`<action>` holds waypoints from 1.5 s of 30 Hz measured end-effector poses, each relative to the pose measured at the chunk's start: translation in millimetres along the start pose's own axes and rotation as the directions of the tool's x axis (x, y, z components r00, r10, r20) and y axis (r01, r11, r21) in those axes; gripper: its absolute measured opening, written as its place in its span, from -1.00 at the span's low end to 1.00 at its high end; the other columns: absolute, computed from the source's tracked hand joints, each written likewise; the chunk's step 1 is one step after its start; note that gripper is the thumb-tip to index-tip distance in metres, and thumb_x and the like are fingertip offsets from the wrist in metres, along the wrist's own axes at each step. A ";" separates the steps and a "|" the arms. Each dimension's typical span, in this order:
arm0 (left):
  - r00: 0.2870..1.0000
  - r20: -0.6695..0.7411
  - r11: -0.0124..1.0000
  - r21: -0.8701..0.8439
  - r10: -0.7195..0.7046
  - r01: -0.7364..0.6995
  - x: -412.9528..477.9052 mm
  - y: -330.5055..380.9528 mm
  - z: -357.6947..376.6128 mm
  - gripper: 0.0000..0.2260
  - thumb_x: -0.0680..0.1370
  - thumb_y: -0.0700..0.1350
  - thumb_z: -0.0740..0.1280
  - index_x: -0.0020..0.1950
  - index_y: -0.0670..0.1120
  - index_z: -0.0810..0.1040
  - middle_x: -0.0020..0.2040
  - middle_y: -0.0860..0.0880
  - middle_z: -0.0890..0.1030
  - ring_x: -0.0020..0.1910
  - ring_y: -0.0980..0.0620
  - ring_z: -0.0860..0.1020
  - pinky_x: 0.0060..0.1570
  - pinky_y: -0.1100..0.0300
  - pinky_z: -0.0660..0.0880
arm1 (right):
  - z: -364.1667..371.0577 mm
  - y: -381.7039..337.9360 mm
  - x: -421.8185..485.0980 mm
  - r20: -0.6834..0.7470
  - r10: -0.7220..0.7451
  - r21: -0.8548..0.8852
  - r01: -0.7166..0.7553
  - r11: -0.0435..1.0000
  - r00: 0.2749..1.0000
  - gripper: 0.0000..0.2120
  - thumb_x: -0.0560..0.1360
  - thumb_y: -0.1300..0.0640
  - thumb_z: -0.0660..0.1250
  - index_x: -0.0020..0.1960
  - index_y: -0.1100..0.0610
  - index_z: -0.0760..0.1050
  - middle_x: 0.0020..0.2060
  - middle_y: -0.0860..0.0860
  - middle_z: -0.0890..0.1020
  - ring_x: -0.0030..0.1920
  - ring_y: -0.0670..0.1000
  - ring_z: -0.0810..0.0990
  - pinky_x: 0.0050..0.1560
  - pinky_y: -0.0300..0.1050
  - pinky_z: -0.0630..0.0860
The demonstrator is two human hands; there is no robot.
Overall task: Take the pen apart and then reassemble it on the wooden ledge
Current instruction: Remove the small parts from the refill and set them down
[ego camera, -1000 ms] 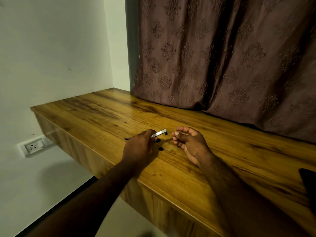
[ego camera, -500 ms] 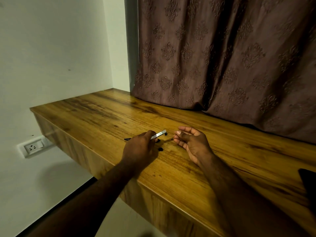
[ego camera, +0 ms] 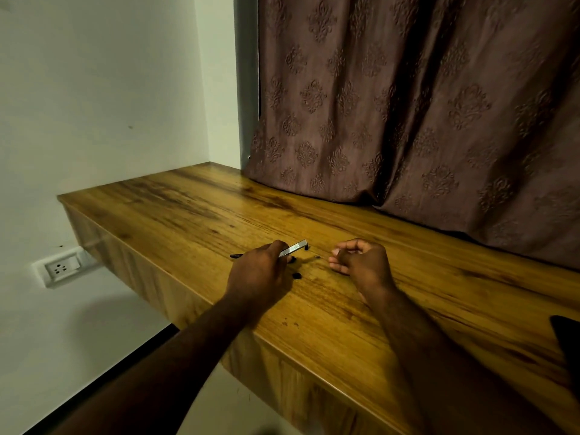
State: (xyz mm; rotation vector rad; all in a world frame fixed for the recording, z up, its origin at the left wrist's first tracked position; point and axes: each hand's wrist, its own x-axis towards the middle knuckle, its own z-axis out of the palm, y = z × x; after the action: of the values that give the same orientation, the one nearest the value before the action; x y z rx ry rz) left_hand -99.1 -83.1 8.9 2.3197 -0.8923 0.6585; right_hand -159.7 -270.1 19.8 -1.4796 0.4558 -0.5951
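My left hand (ego camera: 257,274) grips a silvery pen barrel (ego camera: 295,247) that points up and right, just above the wooden ledge (ego camera: 188,215). A thin dark piece (ego camera: 236,255) sticks out from behind that hand to the left. Small black pen parts (ego camera: 296,275) lie on the wood just right of my left hand. A tiny thin piece (ego camera: 316,255) lies between the hands. My right hand (ego camera: 361,262) hovers to the right with its fingers curled; I cannot tell if it holds anything.
A brown patterned curtain (ego camera: 408,105) hangs along the back of the ledge. A white wall socket (ego camera: 61,269) sits below the ledge's left end. A dark object (ego camera: 568,340) pokes in at the right edge.
My right hand has drawn back to the right, away from the barrel's tip. The left hand and barrel have stayed put.
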 end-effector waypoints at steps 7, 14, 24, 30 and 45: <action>1.000 -0.002 1.000 -0.015 0.011 -0.011 -0.1 -1.0 0.1 -0.88 0.55 -0.02 0.24 0.04 0.00 0.51 -0.28 0.05 0.56 -0.39 0.09 0.41 -0.50 0.28 0.13 | -4.1 2.7 0.4 0.116 -0.297 -0.644 0.299 0.704 0.948 -0.85 0.48 0.31 0.33 -0.08 0.14 0.65 -0.19 0.04 0.71 -0.17 -0.01 0.68 -0.11 -0.09 0.62; 1.000 0.018 1.000 -0.030 -0.002 0.002 1.5 -5.2 2.7 -0.86 0.56 0.01 0.21 0.04 0.00 0.50 -0.29 0.07 0.54 -0.38 0.09 0.46 -0.48 0.24 0.21 | -2.8 6.0 -2.9 0.089 -0.276 -0.752 0.246 0.611 0.957 -0.88 0.42 0.25 0.43 -0.08 0.09 0.64 -0.21 0.03 0.71 -0.15 0.00 0.66 -0.06 -0.08 0.60; 1.000 0.018 1.000 -0.017 -0.012 0.012 4.1 -7.4 6.1 -0.82 0.57 0.06 0.18 0.03 0.00 0.48 -0.27 0.03 0.58 -0.36 0.06 0.48 -0.46 0.22 0.20 | 36.0 8.2 4.1 -0.098 -0.310 -0.773 0.124 0.622 0.946 -0.81 0.46 0.24 0.40 -0.25 0.01 0.50 -0.24 0.01 0.66 -0.21 0.02 0.61 -0.30 -0.20 0.43; 0.999 0.033 1.000 -0.003 -0.028 0.028 6.8 -10.5 11.0 -0.85 0.56 0.05 0.21 0.01 0.01 0.46 -0.25 0.03 0.58 -0.34 0.02 0.51 -0.42 0.18 0.32 | 43.2 11.7 3.0 0.014 -0.329 -0.871 0.173 0.460 0.944 -0.96 0.49 0.16 0.39 -0.09 0.05 0.55 -0.19 0.04 0.65 -0.17 0.06 0.61 -0.21 -0.01 0.62; 0.999 0.015 0.999 -0.029 -0.036 0.036 4.9 -9.3 9.5 -0.80 0.57 0.08 0.20 0.06 0.00 0.49 -0.25 0.03 0.59 -0.34 0.06 0.51 -0.44 0.22 0.28 | 23.6 14.9 6.5 -0.183 -0.303 -0.646 0.117 0.754 0.935 -0.87 0.52 0.15 0.34 -0.19 0.08 0.58 -0.22 -0.04 0.69 -0.20 -0.01 0.65 -0.17 -0.13 0.57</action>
State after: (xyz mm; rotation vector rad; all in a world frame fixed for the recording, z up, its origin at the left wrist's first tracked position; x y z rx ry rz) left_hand -87.0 -85.6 2.0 2.3121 -0.8591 0.6103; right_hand -138.6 -255.8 6.7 -2.1230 0.7647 -0.8974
